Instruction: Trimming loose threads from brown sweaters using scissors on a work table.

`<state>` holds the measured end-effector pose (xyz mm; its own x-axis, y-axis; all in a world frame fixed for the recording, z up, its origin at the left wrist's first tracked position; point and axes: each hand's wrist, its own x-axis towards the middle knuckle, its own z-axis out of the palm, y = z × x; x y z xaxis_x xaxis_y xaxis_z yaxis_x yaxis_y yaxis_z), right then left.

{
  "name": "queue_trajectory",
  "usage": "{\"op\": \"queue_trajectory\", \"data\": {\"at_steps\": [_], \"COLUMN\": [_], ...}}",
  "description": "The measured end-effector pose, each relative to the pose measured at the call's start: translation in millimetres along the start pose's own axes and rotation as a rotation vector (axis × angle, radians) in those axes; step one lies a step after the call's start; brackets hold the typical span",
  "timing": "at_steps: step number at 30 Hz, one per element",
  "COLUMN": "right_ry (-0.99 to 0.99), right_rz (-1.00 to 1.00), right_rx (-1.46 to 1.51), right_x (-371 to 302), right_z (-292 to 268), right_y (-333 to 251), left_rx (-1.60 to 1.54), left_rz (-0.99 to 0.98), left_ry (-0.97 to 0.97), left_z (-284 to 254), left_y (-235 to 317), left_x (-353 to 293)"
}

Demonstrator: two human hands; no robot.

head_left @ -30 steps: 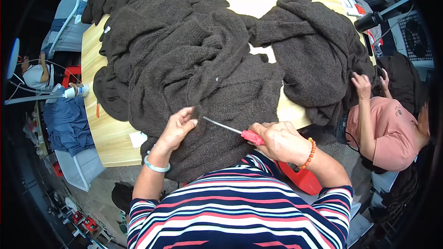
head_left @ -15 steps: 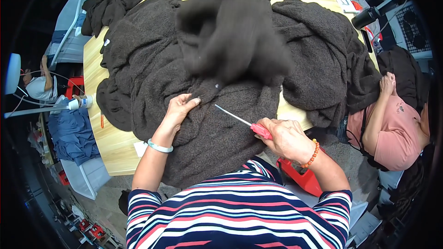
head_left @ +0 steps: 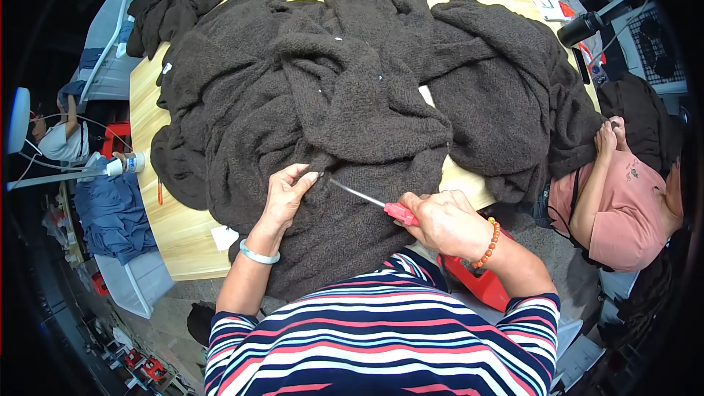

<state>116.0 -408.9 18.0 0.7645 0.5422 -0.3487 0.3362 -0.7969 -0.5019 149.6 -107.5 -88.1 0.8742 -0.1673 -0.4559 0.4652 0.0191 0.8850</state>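
A dark brown knit garment [head_left: 352, 227] lies bunched on the table in front of me and hangs over its near edge. My left hand [head_left: 284, 192] pinches a bit of the knit between thumb and fingers. In my right hand [head_left: 453, 224] is a red-handled tool [head_left: 400, 213] with a thin metal shaft, much like a screwdriver. Its shaft points left and up, the tip close to the pinched knit by my left fingertips. Whether the tip touches the cloth I cannot tell. A folded-over piece of brown knit [head_left: 367, 103] lies just beyond my hands.
More brown knits [head_left: 499, 95] cover the light wooden table [head_left: 191, 249]. A person in pink [head_left: 623, 198] handles dark cloth at the right; another person [head_left: 62, 136] sits far left. An orange pen [head_left: 160, 192] lies left, a red stool [head_left: 477, 286] stands below, and blue cloth [head_left: 114, 209] fills a bin.
The blurred, raised part of brown knit has dropped flat onto the pile. My right hand has brought the red-handled tool left and slightly down, its tip nearer my left fingertips.
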Motion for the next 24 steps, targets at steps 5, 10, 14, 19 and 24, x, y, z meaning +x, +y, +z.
{"op": "queue_trajectory", "data": {"at_steps": [5, 10, 14, 19, 24], "right_ry": [0.085, -0.019, 0.026, 0.183, 0.492], "right_rz": [-0.087, -0.083, 0.035, 0.124, 0.142], "right_rx": [-0.022, 0.047, 0.141, 0.149, 0.058], "right_x": [5.0, 6.7, 26.0, 82.0, 91.9], "right_z": [-1.6, -4.0, -0.4, 2.4, -10.6], "right_y": [-4.8, -8.7, 4.8, 60.7, 82.6], "left_rx": [-0.057, -0.071, -0.131, -0.11, 0.319], "left_rz": [-0.01, 0.054, -0.102, -0.278, -0.192], "left_ry": [0.043, 0.039, -0.147, -0.524, -0.246], "left_z": [-1.5, -1.5, 1.2, -18.4, -18.8], "left_y": [-10.3, -8.6, 11.0, 31.1, 25.9], "left_x": [-7.3, -12.0, -34.3, -70.2, -76.9]}}
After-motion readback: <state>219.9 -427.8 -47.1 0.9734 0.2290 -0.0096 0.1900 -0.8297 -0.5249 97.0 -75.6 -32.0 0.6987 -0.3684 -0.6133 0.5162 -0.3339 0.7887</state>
